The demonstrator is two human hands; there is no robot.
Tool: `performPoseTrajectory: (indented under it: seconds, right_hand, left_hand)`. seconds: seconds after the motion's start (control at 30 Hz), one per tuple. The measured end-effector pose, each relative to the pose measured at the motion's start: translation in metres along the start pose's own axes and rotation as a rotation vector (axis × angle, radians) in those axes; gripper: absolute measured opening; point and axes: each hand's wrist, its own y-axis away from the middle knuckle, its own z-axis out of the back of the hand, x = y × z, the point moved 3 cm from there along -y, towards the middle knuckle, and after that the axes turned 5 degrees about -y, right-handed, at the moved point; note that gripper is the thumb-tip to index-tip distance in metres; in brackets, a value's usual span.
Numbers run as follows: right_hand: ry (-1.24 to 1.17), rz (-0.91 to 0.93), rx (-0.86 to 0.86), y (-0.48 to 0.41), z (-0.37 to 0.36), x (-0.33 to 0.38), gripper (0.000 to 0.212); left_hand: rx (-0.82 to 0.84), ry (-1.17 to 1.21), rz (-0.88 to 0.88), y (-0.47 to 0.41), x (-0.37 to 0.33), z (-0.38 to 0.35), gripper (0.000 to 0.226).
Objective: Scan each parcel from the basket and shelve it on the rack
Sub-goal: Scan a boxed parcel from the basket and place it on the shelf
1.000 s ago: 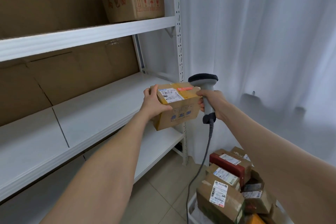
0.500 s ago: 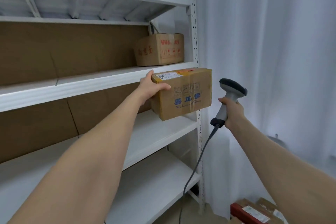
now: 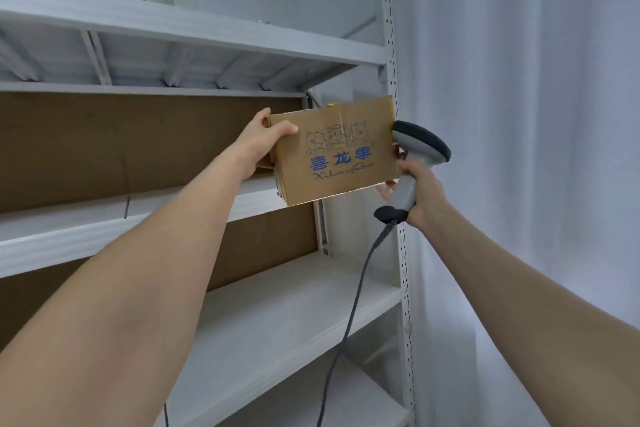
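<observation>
Cardboard up at the rack (image 3: 194, 31): the parcel (image 3: 337, 152) was held just left of the upright (image 3: 389, 10), its right end crossing in front of that post, blue-printed face toward the camera. Left hand (image 3: 261, 139) gripped the end farthest from the upright, thumb hooked over the front. Right hand (image 3: 420, 191) was curled round the grey scanner (image 3: 420, 149) right at the upright, fingertips seemingly touching the parcel's lower corner there. So, hands apart, one at each end. Long axis ran along the shelf (image 3: 138, 215) that reaches leftward from the upright, tipped slightly up toward the post. The opening lay straight behind the parcel, away from both hands. Shelving looked to be the step in hand: a push forward, led by the left hand, since the right was busy with the scanner. Whether the base touched the board, couldn't tell. Cable (image 3: 356, 288) hung down beside the upright
</observation>
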Motion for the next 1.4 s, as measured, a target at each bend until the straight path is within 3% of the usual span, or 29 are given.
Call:
performPoseTrajectory:
  seconds: [0.2, 0.37, 0.47, 0.57, 0.67, 0.77, 0.87, 1.0, 1.13, 1.23, 1.4]
  right_hand:
    - [-0.028, 0.08, -0.033, -0.046, -0.053, -0.033, 0.038]
    - [0.039, 0.083, -0.075, -0.079, -0.077, -0.075, 0.021]
    - [0.106, 0.073, -0.095, -0.093, -0.086, -0.098, 0.022]
    - [0.171, 0.059, -0.093, -0.102, -0.095, -0.116, 0.019]
    - [0.222, 0.045, -0.081, -0.108, -0.102, -0.127, 0.03]
    - [0.227, 0.023, -0.042, -0.116, -0.109, -0.137, 0.027]
    - [0.234, 0.015, -0.068, -0.12, -0.109, -0.14, 0.041]
    - [0.197, 0.033, -0.16, -0.127, -0.099, -0.137, 0.041]
    - [0.188, 0.047, -0.196, -0.132, -0.089, -0.132, 0.044]
    - [0.186, 0.066, -0.217, -0.135, -0.083, -0.129, 0.044]
    - [0.208, 0.081, -0.231, -0.136, -0.074, -0.127, 0.038]
  left_hand:
    - [-0.122, 0.03, -0.052, -0.052, 0.016, 0.027, 0.07]
    - [-0.258, -0.16, -0.128, -0.093, 0.046, 0.038, 0.065]
    - [-0.237, -0.326, -0.128, -0.11, 0.064, 0.034, 0.076]
    - [-0.197, -0.451, -0.004, -0.122, 0.081, 0.03, 0.082]
    - [-0.166, -0.569, 0.101, -0.128, 0.091, 0.022, 0.083]
    - [-0.107, -0.45, 0.18, -0.131, 0.097, 0.008, 0.09]
    - [-0.113, -0.31, 0.179, -0.131, 0.096, -0.007, 0.108]
    - [-0.055, -0.438, 0.115, -0.132, 0.095, -0.028, 0.128]
    - [-0.077, -0.542, 0.084, -0.136, 0.095, -0.035, 0.113]
    - [-0.148, -0.683, -0.069, -0.136, 0.087, -0.037, 0.103]
    - [-0.059, -0.774, -0.145, -0.136, 0.088, -0.046, 0.082]
